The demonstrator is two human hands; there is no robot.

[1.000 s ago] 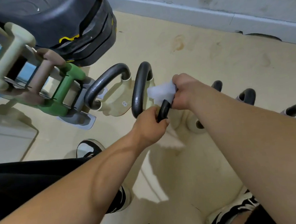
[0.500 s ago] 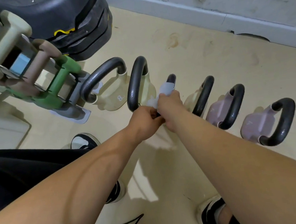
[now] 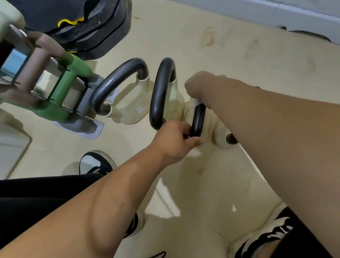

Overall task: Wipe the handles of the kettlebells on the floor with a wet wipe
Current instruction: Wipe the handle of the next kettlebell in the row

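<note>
Three kettlebell handles at frame centre, two hands on the third.

Left hand (image 3: 173,142) fingers grip the third handle (image 3: 197,120); right hand (image 3: 199,85) presses a barely visible wet wipe (image 3: 197,101) on its top, finger state unclear.

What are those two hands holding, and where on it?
Both grip the third kettlebell's black handle: the left hand at its near end, the right hand at its far end, with a bit of white wipe showing beneath it.

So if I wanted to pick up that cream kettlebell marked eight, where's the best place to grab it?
Take the 8 kettlebell by its black handle, at the middle of the arch. Come from above and the near side: the loop is open, while the dumbbell rack crowds its left end and the next kettlebell its right.
</note>
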